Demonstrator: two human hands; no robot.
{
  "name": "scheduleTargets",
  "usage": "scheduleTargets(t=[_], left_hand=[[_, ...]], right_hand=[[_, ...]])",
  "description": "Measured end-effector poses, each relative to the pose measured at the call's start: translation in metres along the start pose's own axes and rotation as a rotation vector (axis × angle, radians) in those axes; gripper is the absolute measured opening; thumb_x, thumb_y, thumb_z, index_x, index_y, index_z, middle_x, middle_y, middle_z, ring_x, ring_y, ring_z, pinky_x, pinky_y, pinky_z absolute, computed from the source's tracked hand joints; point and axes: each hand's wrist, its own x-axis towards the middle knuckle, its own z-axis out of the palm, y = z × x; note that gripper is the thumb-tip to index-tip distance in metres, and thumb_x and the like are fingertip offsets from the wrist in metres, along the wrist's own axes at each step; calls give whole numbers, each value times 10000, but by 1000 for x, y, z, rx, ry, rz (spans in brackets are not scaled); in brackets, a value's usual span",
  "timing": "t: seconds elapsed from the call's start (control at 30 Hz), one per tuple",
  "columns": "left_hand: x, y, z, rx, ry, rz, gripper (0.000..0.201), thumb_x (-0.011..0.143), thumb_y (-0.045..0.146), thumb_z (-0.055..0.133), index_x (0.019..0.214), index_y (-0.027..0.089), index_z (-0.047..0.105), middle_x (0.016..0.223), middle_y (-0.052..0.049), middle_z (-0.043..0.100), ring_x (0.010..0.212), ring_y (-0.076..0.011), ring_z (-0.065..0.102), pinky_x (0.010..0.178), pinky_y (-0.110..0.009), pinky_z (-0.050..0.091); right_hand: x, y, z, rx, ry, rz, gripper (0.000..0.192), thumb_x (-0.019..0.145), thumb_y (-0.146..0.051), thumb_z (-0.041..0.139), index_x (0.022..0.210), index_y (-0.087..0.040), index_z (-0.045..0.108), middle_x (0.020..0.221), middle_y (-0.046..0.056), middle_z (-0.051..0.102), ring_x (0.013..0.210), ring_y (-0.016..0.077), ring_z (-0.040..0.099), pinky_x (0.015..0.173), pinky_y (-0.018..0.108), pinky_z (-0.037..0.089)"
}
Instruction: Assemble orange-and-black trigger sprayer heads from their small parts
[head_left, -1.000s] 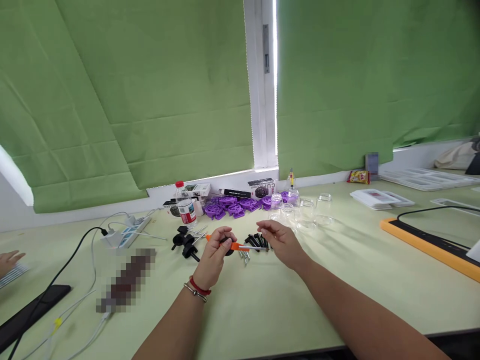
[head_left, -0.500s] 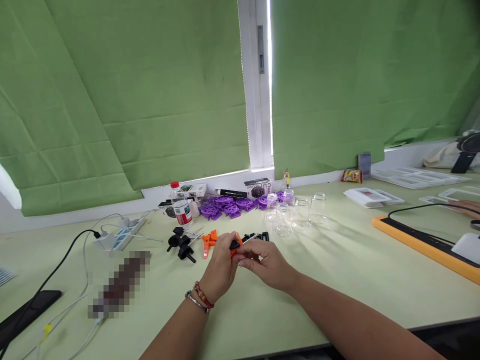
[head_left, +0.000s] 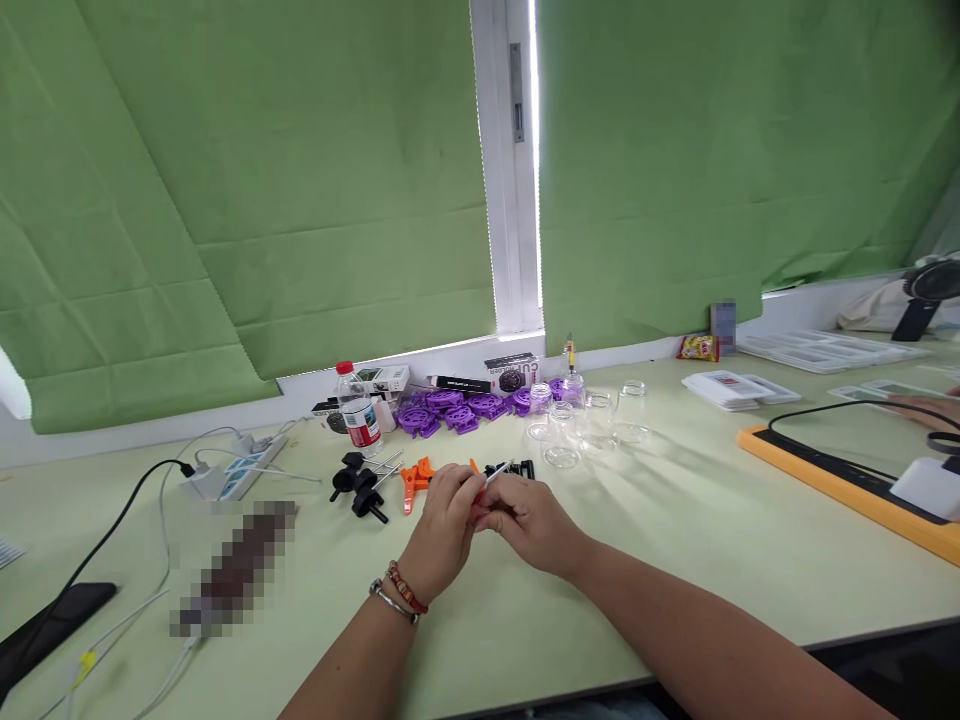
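Note:
My left hand (head_left: 444, 528) and my right hand (head_left: 529, 523) meet above the pale green table (head_left: 675, 540). Between their fingertips they pinch a small orange part (head_left: 475, 478) with a thin metal pin (head_left: 496, 473) sticking out to the upper right. Which hand bears the pin I cannot tell. Just behind the hands lie more orange pieces (head_left: 415, 478), black knobbed parts with pins (head_left: 358, 485) and a row of black pieces (head_left: 516, 469).
Purple plastic parts (head_left: 450, 410), clear glass jars (head_left: 592, 420), a water bottle (head_left: 356, 412) and small boxes stand by the window. A power strip (head_left: 232, 472) with cables lies left. An orange-edged mat (head_left: 847, 478) lies right, where another person's hand (head_left: 922, 408) rests.
My hands have come together on the orange part and pin, which a second ago my left hand held alone. The view has shifted, so everything sits slightly further left.

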Motion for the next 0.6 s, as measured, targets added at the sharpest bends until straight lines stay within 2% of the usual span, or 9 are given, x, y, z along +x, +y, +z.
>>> scheduleTargets(t=[0.07,0.17,0.27,0.4,0.5,0.6], left_hand=[[1,-7,-4,-1,55,-108,272,890,142,413,1132,221,507,1062,-91,501,1013,-210,481,869,-398,445],[0,-24,-9,-87,232,-341,198,909,225,406,994,204,583,1023,-78,509,968,-193,512,847,-366,451],[-2,-40,-10,-250,349,-552,224,904,324,431,935,190,608,998,-75,548,963,-191,536,861,-351,448],[-4,-46,-7,-508,402,-818,317,884,443,449,982,192,615,1027,-78,609,988,-197,554,877,-349,439],[-3,-43,-3,-698,435,-926,366,852,488,486,1005,181,613,1017,-79,621,970,-199,572,832,-333,460],[-2,-41,-1,-847,451,-958,375,828,491,515,1016,178,603,1007,-69,622,944,-191,583,789,-311,473]], right_hand=[[2,4,-4,-15,80,65,161,822,-264,587,691,-187,533,663,-10,556,618,113,498,584,230,394],[6,20,-11,-20,121,195,119,846,-292,543,794,-189,574,693,-5,575,625,116,509,589,232,405],[7,40,-13,-146,-42,306,118,830,-217,518,886,-194,620,785,14,615,690,135,542,619,246,406],[4,57,2,-393,-288,354,130,797,-179,525,786,-182,654,836,42,630,776,168,564,645,261,381],[1,59,17,-525,-358,398,161,798,-246,547,697,-161,640,811,62,626,777,183,568,624,262,360],[1,57,27,-593,-355,431,189,816,-273,533,720,-155,645,841,77,629,798,186,574,614,256,349]])
